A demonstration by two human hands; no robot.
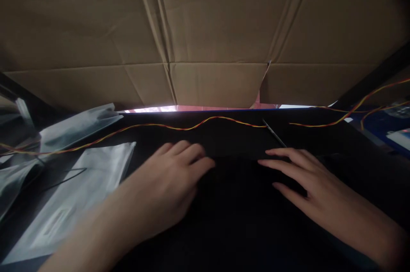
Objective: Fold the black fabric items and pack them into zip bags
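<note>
Over the dark surface (237, 203) at the middle, my left hand (173, 178) is closed, its fingers curled down and the thumb against them. Whatever it holds, if anything, is hidden under the fingers. To the right, my right hand (304, 174) is open with fingers spread, pointing left. A thin dark pointed tool (273, 133) lies just beyond its fingertips; I cannot tell its kind. Behind both hands runs a twisted red and yellow wire (153, 125), which ends near that tool. Too dark to make out is what lies directly below the hands.
Brown cardboard (218, 28) rises across the back. On the left lie a flat translucent plastic bag (92, 178) with a label, another crumpled bag (80, 127) and a thin black cable (68, 176). More twisted wire (355, 105) and a blue area (376, 133) with small items are at right.
</note>
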